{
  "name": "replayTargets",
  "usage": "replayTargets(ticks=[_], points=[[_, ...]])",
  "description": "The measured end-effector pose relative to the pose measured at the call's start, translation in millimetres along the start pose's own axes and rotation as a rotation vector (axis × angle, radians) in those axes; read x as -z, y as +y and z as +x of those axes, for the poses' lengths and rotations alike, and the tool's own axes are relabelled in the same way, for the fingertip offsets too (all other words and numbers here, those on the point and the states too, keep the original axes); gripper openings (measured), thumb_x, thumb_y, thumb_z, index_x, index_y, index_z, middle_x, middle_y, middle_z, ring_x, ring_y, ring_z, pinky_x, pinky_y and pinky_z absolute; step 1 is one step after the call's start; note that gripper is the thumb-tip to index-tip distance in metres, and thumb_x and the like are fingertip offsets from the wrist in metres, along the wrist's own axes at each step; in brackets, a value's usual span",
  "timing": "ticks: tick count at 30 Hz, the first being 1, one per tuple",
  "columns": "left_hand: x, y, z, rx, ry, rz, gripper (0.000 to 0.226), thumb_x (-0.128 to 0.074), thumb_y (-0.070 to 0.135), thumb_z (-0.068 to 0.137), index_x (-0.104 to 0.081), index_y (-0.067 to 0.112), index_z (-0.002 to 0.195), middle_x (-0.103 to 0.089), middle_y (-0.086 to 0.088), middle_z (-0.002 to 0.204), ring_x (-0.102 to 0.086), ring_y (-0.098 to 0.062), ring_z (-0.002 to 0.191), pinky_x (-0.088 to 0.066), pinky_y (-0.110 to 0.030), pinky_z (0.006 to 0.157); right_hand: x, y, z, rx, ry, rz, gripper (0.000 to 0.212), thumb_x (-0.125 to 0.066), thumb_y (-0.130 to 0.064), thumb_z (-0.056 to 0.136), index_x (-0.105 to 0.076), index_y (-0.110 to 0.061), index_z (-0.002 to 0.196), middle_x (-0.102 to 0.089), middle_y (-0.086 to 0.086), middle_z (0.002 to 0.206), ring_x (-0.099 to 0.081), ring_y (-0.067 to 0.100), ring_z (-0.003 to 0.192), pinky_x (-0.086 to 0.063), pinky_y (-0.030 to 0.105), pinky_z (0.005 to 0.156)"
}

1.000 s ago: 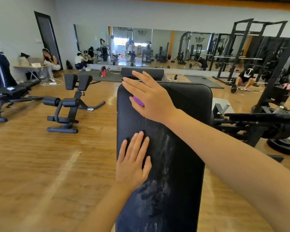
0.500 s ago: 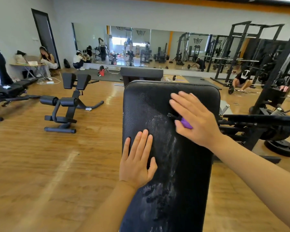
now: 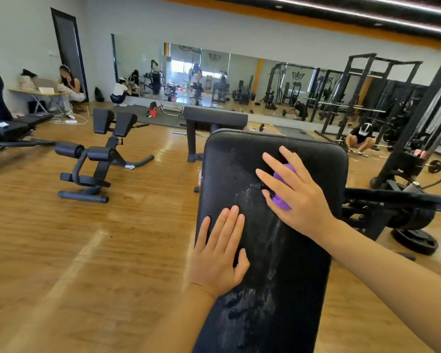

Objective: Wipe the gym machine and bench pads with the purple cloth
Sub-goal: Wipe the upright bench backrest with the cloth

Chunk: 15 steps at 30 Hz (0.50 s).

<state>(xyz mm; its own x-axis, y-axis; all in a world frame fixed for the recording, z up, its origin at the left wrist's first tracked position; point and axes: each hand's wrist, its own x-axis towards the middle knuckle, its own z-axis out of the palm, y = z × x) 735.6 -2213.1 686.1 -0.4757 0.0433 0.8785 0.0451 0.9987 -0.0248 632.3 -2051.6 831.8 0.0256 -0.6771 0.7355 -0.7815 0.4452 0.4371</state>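
The long black bench pad (image 3: pixel 285 263) runs from the bottom centre of the frame up to its rounded top edge a little above the middle, tilted away from the camera. The right hand (image 3: pixel 294 197) lies flat on the upper right part of the pad with its fingers spread and straight, pressing the purple cloth (image 3: pixel 283 177) against the vinyl; only a small bunch of the cloth shows between the fingers, the rest being hidden under the palm. A flat, spread hand looks chosen to push a wide patch of cloth down evenly, so that each pass covers more surface than a pinched grip would. The left hand (image 3: pixel 218 253) rests lower and toward the pad's left edge, fingers straight and close together, palm down, holding nothing; it probably steadies the pad and the person's lean against the sideways push of wiping. A pale, streaky smear (image 3: pixel 255 309) runs down the middle of the pad, from just beside the cloth toward the lower part of the frame, so the wiping looks only partly done, and the area below the left hand likely needs attention next. In the left middle of the frame a roller-pad machine (image 3: pixel 97 161) stands on the wooden floor (image 3: pixel 61 250), well apart from the hands.
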Motion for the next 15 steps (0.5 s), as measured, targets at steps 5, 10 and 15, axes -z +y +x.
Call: replayTargets(ticks=[5,10,15], points=[[-0.3,-0.8,0.2,0.001,0.014,-0.017,0.067,-0.047,0.033,0.091,-0.033,0.009,0.153,-0.033,-0.010,0.159,-0.024,-0.022,0.151,-0.017,-0.047,0.124,-24.8,-34.4,69.2,0.052,0.068,-0.138,0.040,-0.051,-0.040,0.102,-0.067,-0.012,0.126,-0.060,0.004,0.136,-0.052,0.032,0.131,-0.035,0.053,0.112],[1.5,-0.9,-0.1,-0.002,0.016,-0.039,0.068,-0.047,0.032,0.091,-0.032,0.009,0.153,-0.033,-0.010,0.159,-0.025,-0.022,0.151,-0.018,-0.047,0.124,-31.3,-46.0,109.0,0.156,0.115,-0.076,0.036,-0.048,-0.035,0.103,-0.077,-0.015,0.106,-0.071,0.000,0.120,-0.063,0.026,0.116,-0.044,0.052,0.103],[-0.8,-2.3,-1.2,-0.008,0.007,-0.030,0.067,-0.047,0.032,0.092,-0.032,0.009,0.153,-0.031,-0.010,0.160,-0.026,-0.023,0.150,-0.016,-0.047,0.124,-5.9,-25.7,62.6,0.193,-0.031,-0.095,0.043,-0.046,-0.035,0.103,-0.050,-0.022,0.144,-0.040,0.006,0.154,-0.040,0.031,0.141,-0.028,0.057,0.115]])
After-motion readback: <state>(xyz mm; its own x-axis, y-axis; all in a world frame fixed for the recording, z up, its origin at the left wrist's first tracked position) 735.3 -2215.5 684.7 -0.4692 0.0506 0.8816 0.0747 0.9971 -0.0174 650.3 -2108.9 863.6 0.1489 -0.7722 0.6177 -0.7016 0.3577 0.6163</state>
